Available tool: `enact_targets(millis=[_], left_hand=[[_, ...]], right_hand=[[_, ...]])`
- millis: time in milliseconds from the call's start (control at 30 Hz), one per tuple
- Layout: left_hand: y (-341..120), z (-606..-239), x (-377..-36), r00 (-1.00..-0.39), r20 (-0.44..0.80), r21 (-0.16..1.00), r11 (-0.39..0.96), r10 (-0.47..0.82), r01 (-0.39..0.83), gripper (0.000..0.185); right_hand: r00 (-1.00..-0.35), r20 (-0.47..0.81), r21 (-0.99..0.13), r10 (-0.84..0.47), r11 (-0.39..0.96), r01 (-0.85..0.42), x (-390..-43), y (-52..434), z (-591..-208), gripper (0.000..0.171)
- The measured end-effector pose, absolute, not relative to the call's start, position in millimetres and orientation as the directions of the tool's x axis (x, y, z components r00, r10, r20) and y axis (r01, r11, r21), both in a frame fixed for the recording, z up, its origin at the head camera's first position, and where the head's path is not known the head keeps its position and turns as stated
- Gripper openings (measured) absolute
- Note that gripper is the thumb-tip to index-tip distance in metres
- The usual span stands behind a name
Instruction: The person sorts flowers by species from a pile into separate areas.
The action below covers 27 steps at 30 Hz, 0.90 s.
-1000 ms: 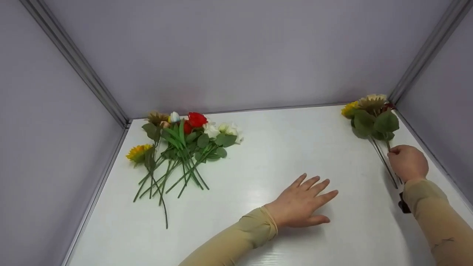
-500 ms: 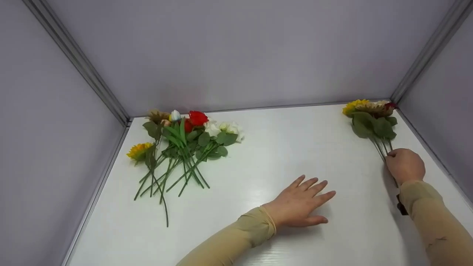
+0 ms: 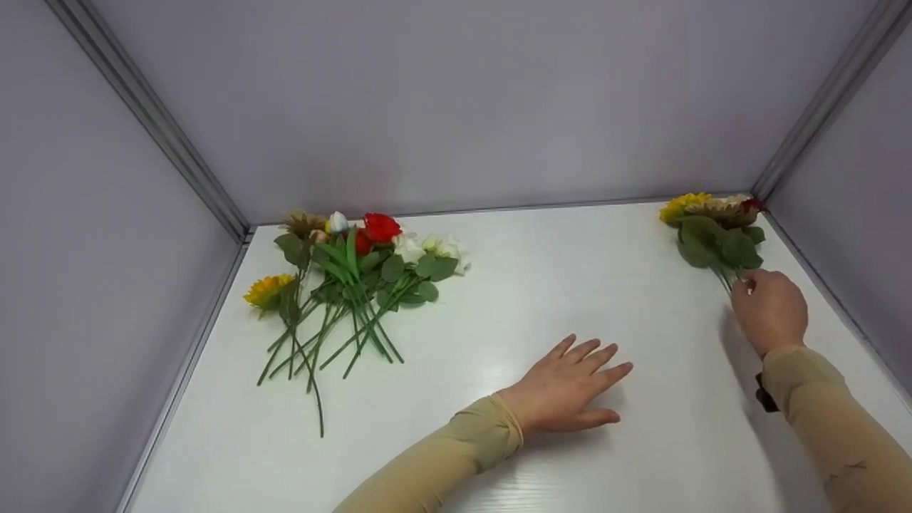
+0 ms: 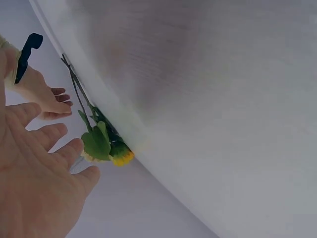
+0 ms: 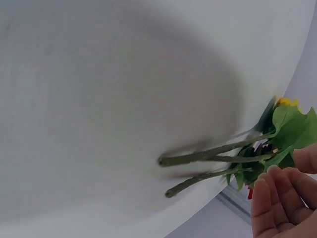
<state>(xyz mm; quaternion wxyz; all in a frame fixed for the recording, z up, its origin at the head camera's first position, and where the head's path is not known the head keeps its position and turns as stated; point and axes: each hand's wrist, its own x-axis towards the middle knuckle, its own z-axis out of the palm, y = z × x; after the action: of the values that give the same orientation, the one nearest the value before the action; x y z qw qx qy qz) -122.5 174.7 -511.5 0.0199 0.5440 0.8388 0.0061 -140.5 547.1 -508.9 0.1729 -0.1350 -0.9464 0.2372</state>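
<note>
At the far right of the head view lies a small bunch of flowers (image 3: 721,239), with a yellow sunflower (image 3: 685,206), a cream-brown bloom and a dark red one above green leaves. My right hand (image 3: 771,311) is over its stems, fingers loosely curled. In the right wrist view several stems (image 5: 218,152) lie on the table, while the thumb (image 5: 306,158) stands apart from the fingertips with nothing between them. The left wrist view also shows that hand beside the stems. My left hand (image 3: 566,388) is palm down near the front middle, its fingers spread and holding nothing.
A larger heap of flowers (image 3: 356,278) lies at the back left, with red, white and brown blooms and crossing green stems. A separate sunflower (image 3: 269,293) is at its left edge. Grey panels (image 3: 499,107) wall in the white table (image 3: 513,285) at the back and sides.
My right hand has lowered a flower onto the right-hand bunch and let go of its stem, then shifted slightly left. My left hand has drifted a little to the left.
</note>
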Motion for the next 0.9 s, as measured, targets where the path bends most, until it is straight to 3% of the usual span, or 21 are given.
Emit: enact_targets(millis=[300, 633, 900], left_hand=[[141, -514, -149, -0.5, 0.056, 0.109, 0.492, 0.864, 0.864, 0.068], [49, -517, -200, -0.732, 0.127, 0.251, 0.693, 0.669, 0.676, 0.058], [-53, -523, -228, -0.877, 0.254, 0.29, 0.833, 0.408, 0.471, 0.038]], right_hand=[[-0.932, 0.297, -0.485, 0.209, 0.873, 0.042, -157, 488, -505, 0.036], [-0.97, 0.236, -0.426, -0.058, 0.891, -0.157, -167, 396, -517, 0.039], [-0.942, 0.19, -0.348, -0.277, 0.878, -0.329, -163, 322, -526, 0.051]])
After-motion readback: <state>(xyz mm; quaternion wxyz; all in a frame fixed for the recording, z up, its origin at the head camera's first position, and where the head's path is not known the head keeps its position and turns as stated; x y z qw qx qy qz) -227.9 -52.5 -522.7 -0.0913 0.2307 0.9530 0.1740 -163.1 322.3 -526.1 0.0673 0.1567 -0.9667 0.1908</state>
